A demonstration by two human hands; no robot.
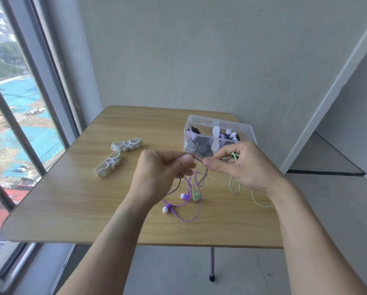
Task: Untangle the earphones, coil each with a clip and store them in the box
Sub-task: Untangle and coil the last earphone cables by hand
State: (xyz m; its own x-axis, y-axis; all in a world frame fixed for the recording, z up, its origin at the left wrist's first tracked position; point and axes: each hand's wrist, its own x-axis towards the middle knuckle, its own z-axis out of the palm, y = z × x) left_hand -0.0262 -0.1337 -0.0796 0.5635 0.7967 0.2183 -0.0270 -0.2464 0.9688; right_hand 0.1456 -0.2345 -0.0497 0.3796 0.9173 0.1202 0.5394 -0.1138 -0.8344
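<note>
— What are the fingers doing?
— The left hand (163, 167) pinches a thin purple earphone cord (196, 206) between thumb and forefinger; the right hand (240, 165) pinches the same strand just beside it, with a glossy pale green earphone cord (234, 188) looped through its curled fingers.
— And the tangle?
— It hangs between the hands, purple buds lying on the wood-grain table (72, 201).
— The clips?
— Two white moulded plastic clips (108, 165) lie left. The clear plastic box (217, 136), holding coiled earphones, stands behind the hands.
</note>
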